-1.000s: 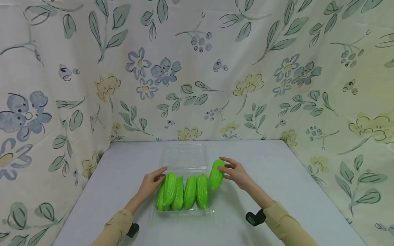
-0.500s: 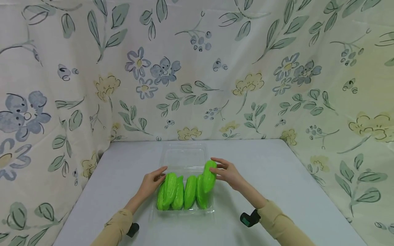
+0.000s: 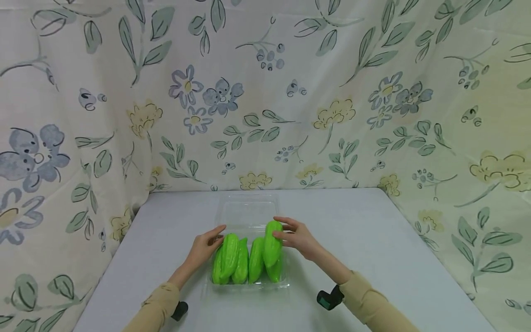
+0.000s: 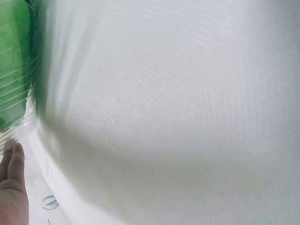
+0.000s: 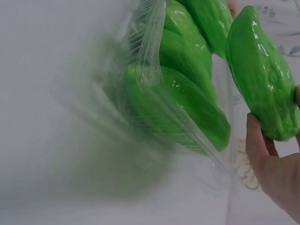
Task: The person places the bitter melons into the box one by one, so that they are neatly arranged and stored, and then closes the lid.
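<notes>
Above the right end of a clear plastic container [image 3: 271,286], my right hand [image 3: 302,240] holds a bright green bitter melon [image 3: 272,246] upright, thumb and fingers around its upper part. In the right wrist view this melon [image 5: 260,75] is apart from those below, pinched near its lower end by my fingers [image 5: 255,140]. Several more bitter melons [image 3: 229,258] lie side by side in the container; the held one partly covers the rightmost. My left hand [image 3: 202,248] rests at the container's back left corner. The left wrist view shows its straight fingers [image 4: 17,164] against the ribbed wall.
The container's clear lid [image 3: 249,211] lies folded back behind it on the white table [image 3: 352,230]. Floral cloth [image 3: 265,92] hangs behind and at both sides. A dark wrist camera [image 3: 330,297] sits below the right sleeve.
My right hand has carried its bitter melon leftward, from beside the container to over the rightmost melon inside. My left hand has stayed at the container's corner.
</notes>
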A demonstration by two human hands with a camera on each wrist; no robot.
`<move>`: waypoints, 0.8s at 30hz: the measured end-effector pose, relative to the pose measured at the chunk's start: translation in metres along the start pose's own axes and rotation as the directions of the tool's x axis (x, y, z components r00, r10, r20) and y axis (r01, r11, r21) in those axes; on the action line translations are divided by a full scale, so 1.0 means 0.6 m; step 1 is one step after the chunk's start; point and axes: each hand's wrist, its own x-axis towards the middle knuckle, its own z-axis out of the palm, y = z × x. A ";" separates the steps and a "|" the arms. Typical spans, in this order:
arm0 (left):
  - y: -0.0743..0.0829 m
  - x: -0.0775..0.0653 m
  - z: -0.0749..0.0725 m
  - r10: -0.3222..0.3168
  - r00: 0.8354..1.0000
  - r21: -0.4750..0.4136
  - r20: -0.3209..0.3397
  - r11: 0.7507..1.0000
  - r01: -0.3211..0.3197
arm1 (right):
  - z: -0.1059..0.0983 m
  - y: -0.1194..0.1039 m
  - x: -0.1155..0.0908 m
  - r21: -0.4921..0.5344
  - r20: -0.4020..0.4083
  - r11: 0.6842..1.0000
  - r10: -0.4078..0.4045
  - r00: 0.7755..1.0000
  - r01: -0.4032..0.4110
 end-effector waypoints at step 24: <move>0.000 -0.001 0.004 0.004 1.000 0.008 -0.021 1.000 -0.003 | 0.030 0.021 -0.005 -0.108 0.015 0.992 -0.058 0.998 0.059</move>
